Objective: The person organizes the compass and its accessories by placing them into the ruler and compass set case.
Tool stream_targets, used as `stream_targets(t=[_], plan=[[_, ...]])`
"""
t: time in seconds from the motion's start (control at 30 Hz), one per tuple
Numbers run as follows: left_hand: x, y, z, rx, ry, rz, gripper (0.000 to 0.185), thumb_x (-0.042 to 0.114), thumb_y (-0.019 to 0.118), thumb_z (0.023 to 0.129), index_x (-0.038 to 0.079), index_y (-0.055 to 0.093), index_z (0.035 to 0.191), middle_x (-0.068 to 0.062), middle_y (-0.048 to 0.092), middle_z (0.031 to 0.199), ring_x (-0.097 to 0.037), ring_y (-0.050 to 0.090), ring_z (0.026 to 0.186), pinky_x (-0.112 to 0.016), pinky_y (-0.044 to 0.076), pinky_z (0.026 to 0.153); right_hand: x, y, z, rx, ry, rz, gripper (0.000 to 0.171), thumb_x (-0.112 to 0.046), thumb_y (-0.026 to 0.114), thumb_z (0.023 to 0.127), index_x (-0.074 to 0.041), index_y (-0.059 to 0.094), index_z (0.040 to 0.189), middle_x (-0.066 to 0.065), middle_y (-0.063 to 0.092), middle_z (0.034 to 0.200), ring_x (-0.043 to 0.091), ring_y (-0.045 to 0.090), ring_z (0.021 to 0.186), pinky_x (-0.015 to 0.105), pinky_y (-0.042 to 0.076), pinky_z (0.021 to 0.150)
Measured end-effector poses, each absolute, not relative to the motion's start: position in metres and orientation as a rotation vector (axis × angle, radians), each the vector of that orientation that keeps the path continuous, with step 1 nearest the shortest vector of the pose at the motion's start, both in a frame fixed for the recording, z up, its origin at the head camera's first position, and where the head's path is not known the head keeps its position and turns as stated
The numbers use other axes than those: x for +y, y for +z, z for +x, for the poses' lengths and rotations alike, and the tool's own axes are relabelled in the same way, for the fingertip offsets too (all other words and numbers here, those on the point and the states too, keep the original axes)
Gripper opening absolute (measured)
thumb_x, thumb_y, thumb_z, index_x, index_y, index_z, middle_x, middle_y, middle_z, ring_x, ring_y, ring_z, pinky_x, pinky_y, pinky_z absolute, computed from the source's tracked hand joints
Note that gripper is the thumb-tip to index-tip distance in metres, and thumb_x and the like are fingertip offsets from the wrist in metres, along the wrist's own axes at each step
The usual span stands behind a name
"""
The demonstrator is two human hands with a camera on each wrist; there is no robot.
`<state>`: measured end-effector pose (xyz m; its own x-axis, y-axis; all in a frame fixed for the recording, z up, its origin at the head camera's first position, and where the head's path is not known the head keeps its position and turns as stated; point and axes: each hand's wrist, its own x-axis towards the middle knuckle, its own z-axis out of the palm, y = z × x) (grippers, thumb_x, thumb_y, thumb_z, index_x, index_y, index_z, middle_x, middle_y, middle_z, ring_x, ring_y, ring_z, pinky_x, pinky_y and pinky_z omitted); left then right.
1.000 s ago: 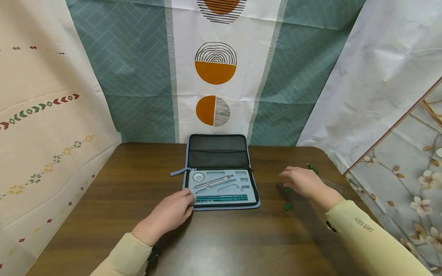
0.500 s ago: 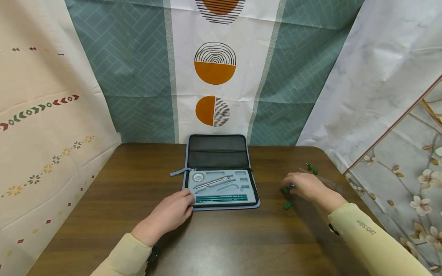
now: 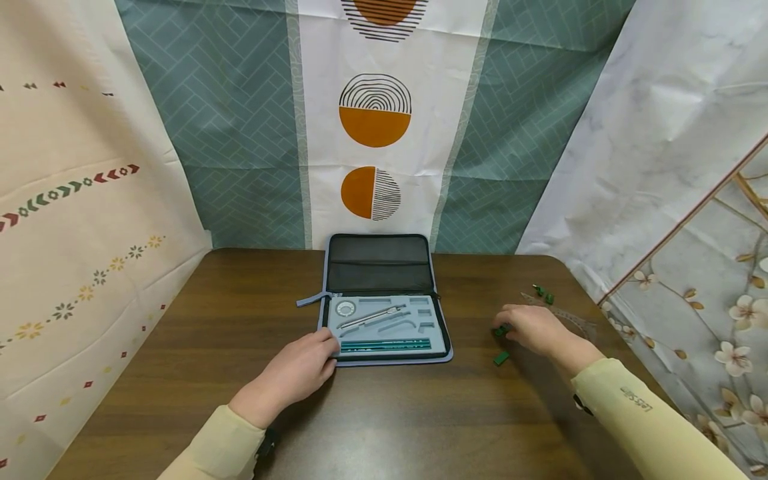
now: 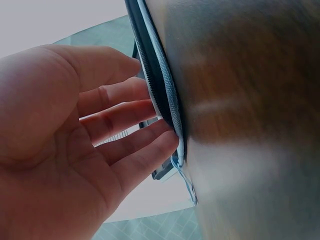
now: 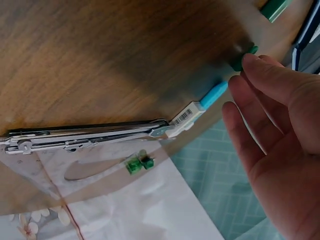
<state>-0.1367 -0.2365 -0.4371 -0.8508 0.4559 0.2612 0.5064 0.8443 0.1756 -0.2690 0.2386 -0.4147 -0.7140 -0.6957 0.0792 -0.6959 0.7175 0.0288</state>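
An open zip case (image 3: 396, 360) lies on the table, its pale blue tray holding a metal compass (image 3: 372, 317) and green pencils (image 3: 384, 345) among empty recesses. My left hand (image 3: 305, 363) rests at its front left corner; in the left wrist view the extended fingers touch its blue edging (image 4: 172, 95). To the case's right, my right hand (image 3: 531, 327) is low over the table, thumb and forefinger pinching a small dark green piece (image 5: 242, 61). Just beneath those fingers lies a blue eraser in a white barcoded sleeve (image 5: 185, 117), hidden in the head view.
Another green block (image 3: 501, 359) lies in front of the right hand. A metal drawing instrument (image 5: 85, 137) is beside the eraser. Behind the hand lie a clear plastic template (image 3: 570, 317) and small green pieces (image 3: 545, 295). Patterned cloth (image 3: 372, 133) hangs along the table's back edge.
My right hand has come down from above the table to the small green piece, its fingers closing at it. My left hand stays on the case corner.
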Motion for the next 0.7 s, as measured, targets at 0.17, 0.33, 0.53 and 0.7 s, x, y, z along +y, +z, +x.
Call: stream_targets(t=[0.17,0.33,0.53,0.7], plan=[[-0.2363,-0.4367,-0.1364,-2.809,-0.353,-0.749,0.009,0.004,0.08,0.098,0.007,0.075,0.105,-0.002,0.063,0.102,-0.02,0.064,0.09,-0.039,0.059,0.079,0.2408,-0.418,-0.2695,-2.807,-0.005,1.147,0.034,0.0,0.094,0.083,-0.015,0.081,0.111,0.0,0.073,0.107,0.024,0.076,0.093,0.042,0.063,0.076],[-0.2363,-0.4363,-0.1363,-2.808,-0.353,-0.752,0.009,0.004,0.08,0.097,0.007,0.075,0.105,-0.003,0.063,0.101,-0.02,0.064,0.089,-0.038,0.06,0.079,0.2432,-0.422,-0.2705,-2.795,-0.005,1.138,0.032,-0.001,0.094,0.084,-0.015,0.081,0.109,0.0,0.072,0.106,0.022,0.075,0.089,0.04,0.063,0.073],[-0.2363,-0.4362,-0.1364,-2.806,-0.354,-0.752,0.01,0.004,0.08,0.097,0.007,0.075,0.105,-0.003,0.063,0.101,-0.02,0.063,0.089,-0.039,0.06,0.08,0.2457,-0.4249,-0.272,-2.772,0.019,1.129,0.031,-0.001,0.094,0.083,-0.016,0.081,0.107,-0.002,0.072,0.103,0.02,0.075,0.087,0.039,0.063,0.073],[-0.2365,-0.4354,-0.1358,-2.821,-0.357,-0.742,0.01,0.005,0.081,0.097,0.006,0.075,0.105,-0.003,0.064,0.102,-0.02,0.064,0.089,-0.039,0.06,0.081,0.2465,-0.4253,-0.2744,-2.768,0.026,1.125,0.029,-0.002,0.094,0.083,-0.017,0.08,0.104,-0.003,0.071,0.102,0.019,0.075,0.087,0.038,0.063,0.073]])
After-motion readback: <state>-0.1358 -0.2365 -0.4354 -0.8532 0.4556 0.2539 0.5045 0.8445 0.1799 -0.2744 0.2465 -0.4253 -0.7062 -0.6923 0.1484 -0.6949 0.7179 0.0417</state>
